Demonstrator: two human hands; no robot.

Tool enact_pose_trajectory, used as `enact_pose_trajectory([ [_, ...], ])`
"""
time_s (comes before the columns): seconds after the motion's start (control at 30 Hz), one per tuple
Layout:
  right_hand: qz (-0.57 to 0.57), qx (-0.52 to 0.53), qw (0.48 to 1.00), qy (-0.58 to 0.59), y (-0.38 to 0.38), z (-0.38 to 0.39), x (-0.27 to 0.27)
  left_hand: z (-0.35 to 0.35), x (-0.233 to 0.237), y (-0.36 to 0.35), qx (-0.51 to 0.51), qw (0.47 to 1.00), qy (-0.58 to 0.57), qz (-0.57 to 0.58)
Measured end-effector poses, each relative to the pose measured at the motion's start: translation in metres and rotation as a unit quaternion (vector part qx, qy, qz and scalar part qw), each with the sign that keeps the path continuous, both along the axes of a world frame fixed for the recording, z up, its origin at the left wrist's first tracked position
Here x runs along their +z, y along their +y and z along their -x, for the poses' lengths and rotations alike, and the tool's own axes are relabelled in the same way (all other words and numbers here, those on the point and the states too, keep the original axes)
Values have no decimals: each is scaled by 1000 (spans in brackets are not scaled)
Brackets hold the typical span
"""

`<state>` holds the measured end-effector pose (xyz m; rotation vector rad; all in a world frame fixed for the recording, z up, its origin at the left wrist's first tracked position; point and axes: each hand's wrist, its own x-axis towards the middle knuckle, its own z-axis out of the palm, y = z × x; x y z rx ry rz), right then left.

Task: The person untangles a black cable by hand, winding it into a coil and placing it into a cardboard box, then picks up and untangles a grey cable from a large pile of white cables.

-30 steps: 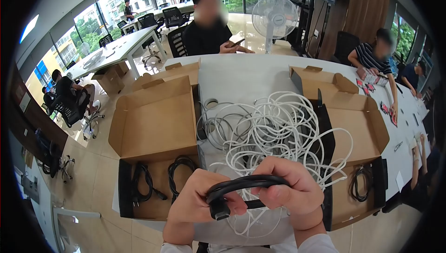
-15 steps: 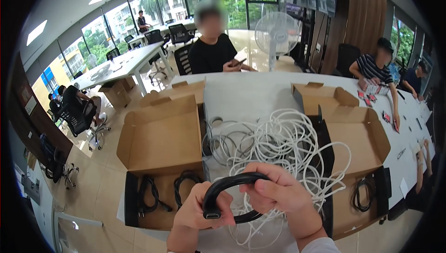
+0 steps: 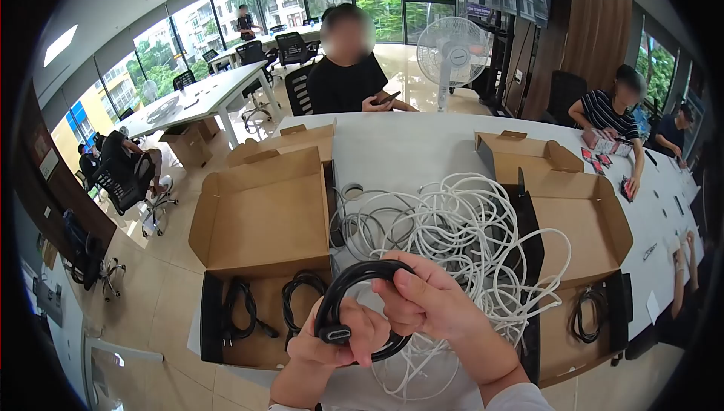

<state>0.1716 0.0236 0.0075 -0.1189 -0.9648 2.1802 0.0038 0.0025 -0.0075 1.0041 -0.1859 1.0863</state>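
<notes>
I have the black cable [image 3: 332, 292] bent into a loop at the lower middle of the frame, raised in front of the white cables [image 3: 434, 222] heaped on the table [image 3: 400, 143]. My left hand [image 3: 360, 334] has its fingers closed around the lower left of the loop, with the connector [image 3: 336, 333] showing beside them, its open end facing me. The thumb and fingers of my right hand [image 3: 422, 294] pinch the loop at its upper right.

The cable looks thick and springy, so I judge a firm left grip near the connector matters most: let that slacken and the turns could spread. With the right, I'd guide the bend round in an even curve, laying the strands side by side without twisting or kinking them. I'd press on the cable itself rather than lever on the connector. Holding the loop up and slightly towards me should also help it clear the white strands, which could snag. The left box [image 3: 260, 211] and right box [image 3: 577, 219] flank the heap, each with dark cable coiled inside.
</notes>
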Motion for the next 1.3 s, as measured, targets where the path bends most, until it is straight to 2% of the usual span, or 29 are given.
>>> enact_pose_trajectory([
  [0.23,23,-7,1000,-9,-1,9,-3,-3,-2,-1,-42,997,-65,9],
  [0.27,22,-4,1000,-6,0,10,-4,-4,2,2,-29,998,-43,-42],
  [0.47,45,-36,998,-39,-3,16,0,-8,-6,5,-75,989,-121,-38],
  [0.57,39,-50,996,-55,0,16,-3,-9,-10,7,-75,989,-120,-34],
  [0.77,-10,-124,988,-95,-2,18,-5,-8,-3,6,-52,997,-47,-26],
  [0.87,-24,-190,975,-117,-3,21,-8,-11,1,3,-16,999,-31,5],
  [0.97,-44,-228,960,-159,-3,17,-7,-13,1,2,35,999,-7,-17],
  [1.07,-213,-359,888,-195,-2,21,-12,-13,5,2,94,995,-22,13],
  [1.1,-281,-419,831,-234,-5,21,-10,-11,5,0,129,991,-29,35],
  [1.17,-414,-526,680,-300,-5,16,-1,-9,4,0,196,977,-49,69],
  [1.3,-554,-448,626,-315,-12,7,4,-9,7,6,263,962,-71,23],
])
